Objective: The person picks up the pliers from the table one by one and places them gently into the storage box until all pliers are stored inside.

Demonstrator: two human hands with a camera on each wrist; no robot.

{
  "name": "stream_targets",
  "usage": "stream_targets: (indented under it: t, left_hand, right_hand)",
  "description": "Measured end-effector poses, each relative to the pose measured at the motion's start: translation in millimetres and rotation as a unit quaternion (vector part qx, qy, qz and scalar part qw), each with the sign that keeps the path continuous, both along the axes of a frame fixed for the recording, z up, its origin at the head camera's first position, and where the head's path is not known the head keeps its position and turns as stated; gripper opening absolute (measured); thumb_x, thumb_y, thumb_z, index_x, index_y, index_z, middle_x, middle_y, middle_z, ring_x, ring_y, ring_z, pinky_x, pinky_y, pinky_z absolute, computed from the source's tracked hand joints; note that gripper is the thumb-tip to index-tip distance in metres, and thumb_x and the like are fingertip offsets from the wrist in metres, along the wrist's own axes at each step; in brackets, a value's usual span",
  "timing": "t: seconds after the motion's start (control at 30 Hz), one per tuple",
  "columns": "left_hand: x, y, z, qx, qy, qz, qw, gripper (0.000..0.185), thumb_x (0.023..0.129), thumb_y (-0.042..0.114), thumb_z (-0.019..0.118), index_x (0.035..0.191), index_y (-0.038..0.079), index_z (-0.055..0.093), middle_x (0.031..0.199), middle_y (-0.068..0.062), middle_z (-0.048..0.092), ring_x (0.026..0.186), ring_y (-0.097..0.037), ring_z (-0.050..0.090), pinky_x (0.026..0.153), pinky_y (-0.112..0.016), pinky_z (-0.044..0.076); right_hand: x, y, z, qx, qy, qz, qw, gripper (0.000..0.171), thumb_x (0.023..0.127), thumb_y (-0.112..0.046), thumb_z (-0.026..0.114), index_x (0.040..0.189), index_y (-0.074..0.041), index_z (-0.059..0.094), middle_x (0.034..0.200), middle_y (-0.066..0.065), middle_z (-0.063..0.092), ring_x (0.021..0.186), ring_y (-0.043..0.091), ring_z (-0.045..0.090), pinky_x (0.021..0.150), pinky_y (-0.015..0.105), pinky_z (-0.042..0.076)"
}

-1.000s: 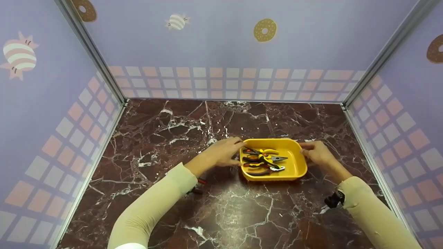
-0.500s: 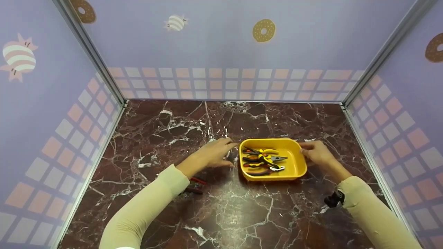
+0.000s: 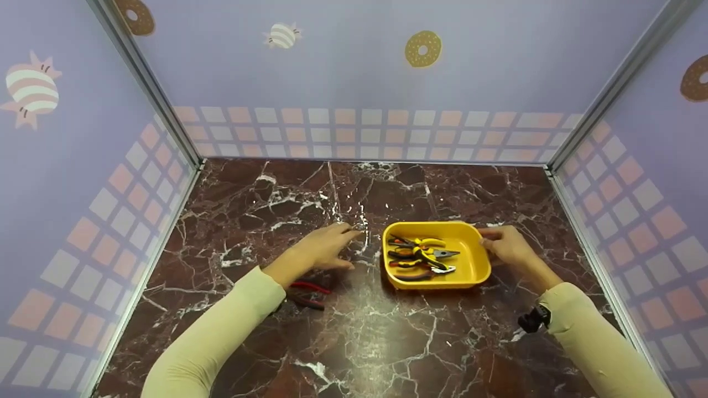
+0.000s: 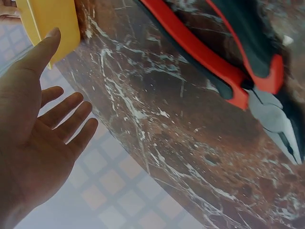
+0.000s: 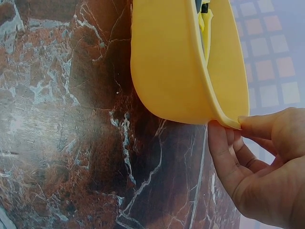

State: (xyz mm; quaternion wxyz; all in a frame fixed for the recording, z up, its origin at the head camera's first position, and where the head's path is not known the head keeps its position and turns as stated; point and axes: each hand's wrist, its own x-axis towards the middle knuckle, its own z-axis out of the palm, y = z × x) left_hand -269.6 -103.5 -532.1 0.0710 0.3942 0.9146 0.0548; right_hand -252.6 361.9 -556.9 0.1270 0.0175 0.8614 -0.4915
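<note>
Head view: you get bright, even light from above, colours clean, focus sharp throughout. Soft glare patch on marble tabletop (image 3: 359,326) near you, polished sheen. Shadows faint and short, one thin dark rim under yellow tray (image 3: 475,265). Booth posts bow outward at frame edges, wide-lens distortion. Left wrist view: your left hand (image 4: 33,143) close to lens, soft and slightly hazy; red pliers (image 4: 228,62) fairly sharp. Right wrist view: tray wall large, smooth, mildly blurred; backdrop washed pale.

one yellow tray (image 3: 480,269), three pliers inside (image 3: 421,256), one red pliers (image 3: 307,294) outside
</note>
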Motion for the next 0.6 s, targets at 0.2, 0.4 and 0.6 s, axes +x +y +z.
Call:
stream_targets:
  t: [0.2,0.4,0.6]
  left_hand:
    - [0.3,-7.8,-0.3,-0.017,-0.009,0.011,0.9997,0.087,0.089,0.051,0.083,0.158,0.011,0.048,0.145,-0.015,0.053,0.13,-0.035,0.057,0.111,-0.047,0.049]
    - [5.5,-17.8,2.1,-0.046,-0.036,0.039,0.9976,0.087,0.089,0.054,0.082,0.157,0.008,0.05,0.156,-0.02,0.048,0.141,-0.042,0.049,0.116,-0.053,0.043]
    - [12.7,-31.9,5.0,-0.054,-0.06,0.049,0.9955,0.096,0.086,0.061,0.081,0.158,0.007,0.047,0.166,-0.024,0.036,0.15,-0.046,0.039,0.121,-0.057,0.036]
  right_hand:
    - [0.4,3.0,-0.4,-0.004,-0.002,-0.006,1.0,0.041,0.107,-0.001,0.055,0.147,0.009,0.056,0.117,0.037,0.069,0.082,0.035,0.077,0.067,0.044,0.065]
    - [-0.2,3.2,-2.4,-0.011,-0.001,-0.003,1.0,0.041,0.107,-0.001,0.055,0.147,0.01,0.056,0.115,0.038,0.069,0.079,0.035,0.076,0.066,0.044,0.065]
    - [-1.3,0.5,-2.2,-0.009,-0.002,-0.004,1.0,0.041,0.106,0.0,0.054,0.147,0.009,0.056,0.115,0.037,0.069,0.08,0.033,0.076,0.066,0.044,0.065]
